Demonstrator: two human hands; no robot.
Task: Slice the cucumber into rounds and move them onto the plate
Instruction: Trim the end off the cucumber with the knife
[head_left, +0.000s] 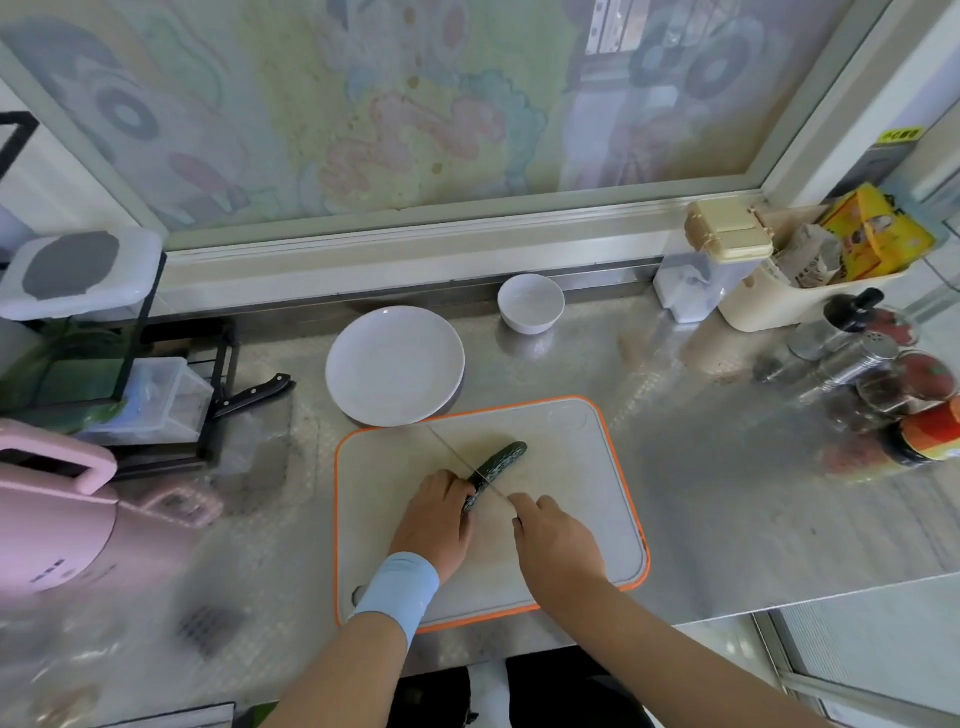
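A dark green cucumber (497, 464) lies slanted on the white cutting board with an orange rim (582, 467). My left hand (435, 519) grips its near end, fingers curled over it. My right hand (553, 540) holds a knife (457, 454) by the handle, which the hand hides. The thin blade crosses the cucumber just beside my left fingers, its tip pointing toward the plate. The white plate (395, 364) sits just beyond the board's far left corner with nothing on it.
A small white bowl (531, 302) stands behind the plate. A second black-handled knife (254, 395) lies at the left by a rack with a clear box (166, 400). A pink appliance (52, 519) sits at the near left. Spice jars (883, 384) and containers (727, 260) crowd the right.
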